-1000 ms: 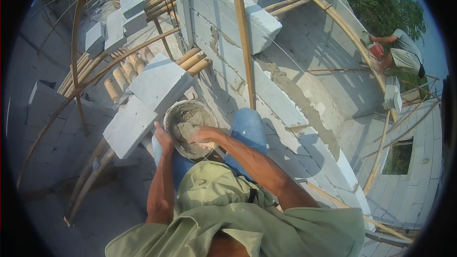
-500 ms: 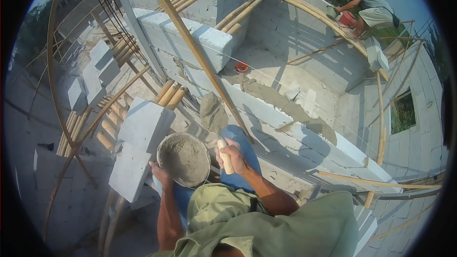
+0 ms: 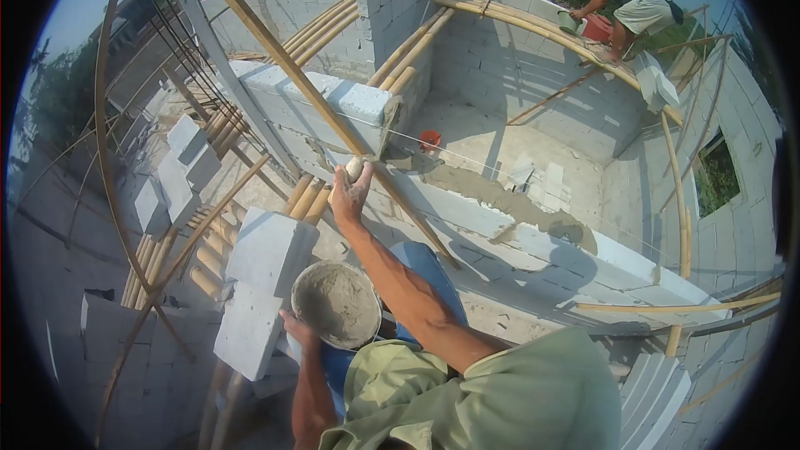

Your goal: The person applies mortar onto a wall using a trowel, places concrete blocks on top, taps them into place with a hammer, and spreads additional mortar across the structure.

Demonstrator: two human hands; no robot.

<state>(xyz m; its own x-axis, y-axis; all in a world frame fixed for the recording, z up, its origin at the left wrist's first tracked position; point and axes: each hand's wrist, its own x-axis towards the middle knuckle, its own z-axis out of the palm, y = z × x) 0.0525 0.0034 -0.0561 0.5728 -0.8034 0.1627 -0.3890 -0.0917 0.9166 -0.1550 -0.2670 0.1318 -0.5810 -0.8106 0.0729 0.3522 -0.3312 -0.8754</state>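
My right hand (image 3: 348,193) is stretched forward and closed around the pale handle of a trowel (image 3: 355,168). It is beside a slanted timber and near the end of a white block (image 3: 354,104) on the wall. Grey mortar (image 3: 389,127) shows on that block's end face; the trowel's blade is hard to make out there. My left hand (image 3: 300,331) grips the left side of a bucket (image 3: 380,319) by my legs. Wet mortar (image 3: 332,302) lies inside the bucket. A mortar bed (image 3: 492,192) runs along the top of the wall to the right.
The slanted timber (image 3: 275,46) crosses before me, and a thin string (image 3: 467,157) runs along the wall. White blocks (image 3: 265,254) are stacked at left beside bamboo poles (image 3: 208,279). A co-worker (image 3: 637,4) crouches on far bamboo scaffolding. An orange bucket (image 3: 430,138) stands below.
My right hand has moved forward from beside the bucket to the block's end, carrying the trowel that was loaded with mortar. My left hand stays on the bucket. The view has shifted slightly.
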